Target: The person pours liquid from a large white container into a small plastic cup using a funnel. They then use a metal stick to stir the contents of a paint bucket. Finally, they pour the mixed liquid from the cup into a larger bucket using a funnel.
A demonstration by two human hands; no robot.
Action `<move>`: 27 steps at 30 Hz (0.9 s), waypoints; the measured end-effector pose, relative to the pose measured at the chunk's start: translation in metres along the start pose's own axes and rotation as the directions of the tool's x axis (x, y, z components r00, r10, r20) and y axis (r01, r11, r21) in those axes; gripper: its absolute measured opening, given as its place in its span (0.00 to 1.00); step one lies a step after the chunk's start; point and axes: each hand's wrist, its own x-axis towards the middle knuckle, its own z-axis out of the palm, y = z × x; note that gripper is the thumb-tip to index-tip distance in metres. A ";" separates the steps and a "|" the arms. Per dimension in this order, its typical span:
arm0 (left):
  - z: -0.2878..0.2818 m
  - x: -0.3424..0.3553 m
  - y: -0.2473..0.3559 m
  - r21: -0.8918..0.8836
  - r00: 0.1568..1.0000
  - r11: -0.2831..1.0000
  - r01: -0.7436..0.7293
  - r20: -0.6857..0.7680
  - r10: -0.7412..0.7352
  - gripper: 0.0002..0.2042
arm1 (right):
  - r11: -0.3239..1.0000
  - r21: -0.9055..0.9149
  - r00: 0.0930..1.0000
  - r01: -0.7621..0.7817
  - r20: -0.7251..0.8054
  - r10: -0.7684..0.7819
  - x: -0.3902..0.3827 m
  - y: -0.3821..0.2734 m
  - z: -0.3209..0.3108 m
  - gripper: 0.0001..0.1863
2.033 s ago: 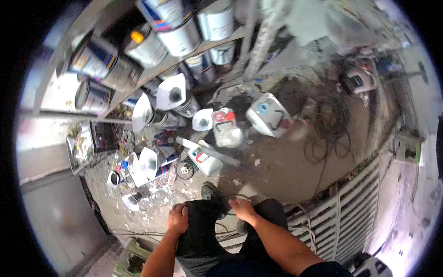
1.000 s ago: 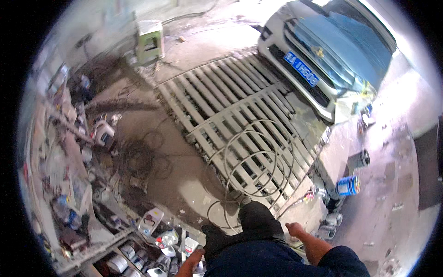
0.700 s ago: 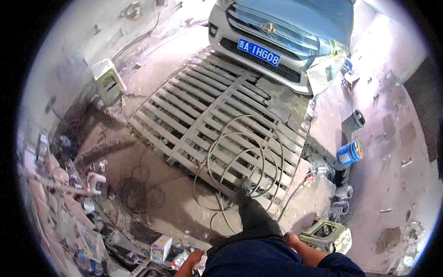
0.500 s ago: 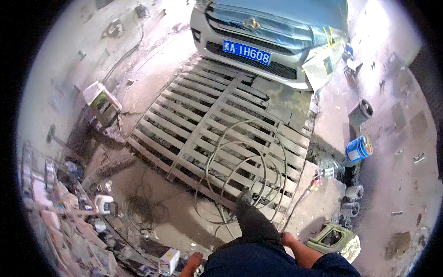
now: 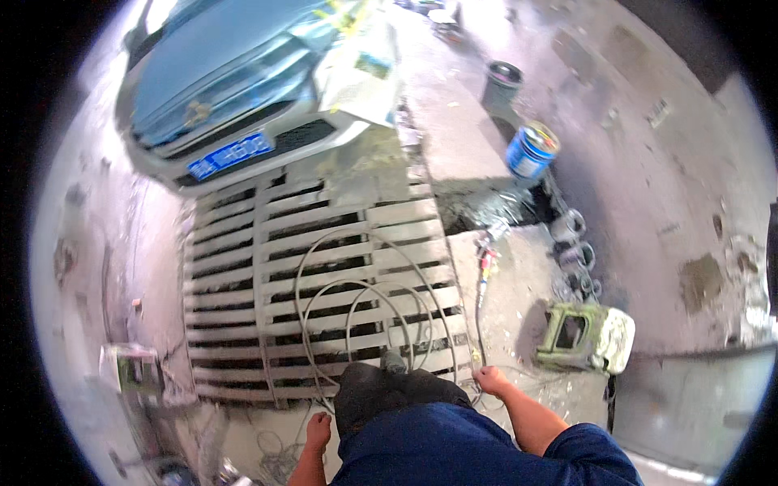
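Thin blue plastic film [image 5: 223, 77], glossy and creased, lies over a car [image 5: 353, 134] with smooth, shiny pale paint; matt paper [image 5: 352, 85] hangs at its corner. The floor grating [image 5: 261, 304] has dull, worn slats, metal or wood, hard to tell. The coiled hose [image 5: 301, 279] looks smooth and rubbery. A blue tin [image 5: 531, 151] has a glossy metal look. The green stool [image 5: 617, 338] is scuffed plastic, the floor [image 5: 515, 304] rough concrete, the navy shirt [image 5: 421, 445] soft matt cloth.

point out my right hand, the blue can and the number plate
Right hand [image 5: 490, 381], head view: middle of the hand
Blue can [image 5: 532, 152], head view: its side
Number plate [image 5: 231, 155], head view: its middle
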 end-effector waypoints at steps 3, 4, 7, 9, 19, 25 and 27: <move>0.000 0.041 0.033 0.447 0.937 0.824 -0.349 0.189 0.294 0.19 | 0.948 0.200 0.969 -0.246 0.025 0.246 -0.017 0.060 0.020 0.20; 0.000 0.053 0.043 0.561 0.906 0.711 -0.424 0.267 0.329 0.18 | 0.948 0.226 0.970 -0.224 -0.040 0.239 -0.026 0.079 0.030 0.18; 0.024 0.099 0.093 0.474 0.954 0.850 -0.232 0.280 0.104 0.18 | 0.861 0.403 0.929 -0.310 -0.063 0.364 -0.042 0.116 0.054 0.11; 0.046 0.123 0.133 0.500 0.947 0.838 -0.220 0.315 0.060 0.19 | 0.631 0.612 0.853 -0.477 0.151 0.499 -0.051 0.127 0.063 0.09; 0.244 0.182 0.380 0.718 0.885 0.555 -0.419 0.460 0.073 0.21 | 0.808 0.486 0.862 -0.333 -0.190 0.469 -0.015 0.058 -0.070 0.14; 0.411 0.166 0.456 0.665 0.838 0.559 -0.495 0.534 0.108 0.21 | 0.904 0.323 0.816 -0.281 -0.415 0.402 0.038 0.061 -0.158 0.12; 0.472 0.185 0.459 0.625 0.778 0.513 -0.588 0.612 0.146 0.21 | 0.900 0.374 0.873 -0.223 -0.334 0.355 0.074 0.080 -0.168 0.13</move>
